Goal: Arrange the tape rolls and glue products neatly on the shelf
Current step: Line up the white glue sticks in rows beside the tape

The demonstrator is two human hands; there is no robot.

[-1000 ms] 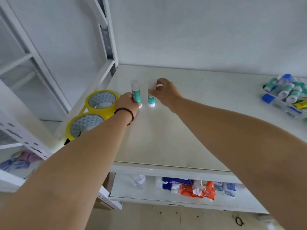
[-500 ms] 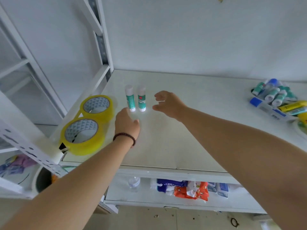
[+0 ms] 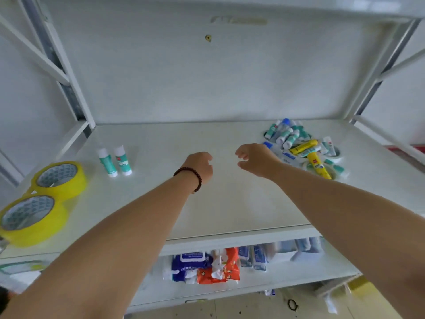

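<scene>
Two teal and white glue sticks (image 3: 115, 161) stand upright side by side on the left of the white shelf (image 3: 230, 203). Two yellow tape rolls (image 3: 43, 194) lie flat at the shelf's left front. A pile of glue sticks, tubes and small tape rolls (image 3: 301, 146) lies at the right back. My left hand (image 3: 200, 165) hovers over the shelf's middle, fingers loosely curled, holding nothing. My right hand (image 3: 255, 158) is just left of the pile, fingers apart and empty.
White metal uprights (image 3: 66, 88) frame the shelf on both sides, and another shelf board is overhead. On the lower shelf lie blue and orange wipe packets (image 3: 207, 265) and small boxes. The wall behind has a small hole (image 3: 208, 38).
Both hands let go of the two glue sticks, which now stand on the left. The hands moved right toward the pile, and the view swung right.
</scene>
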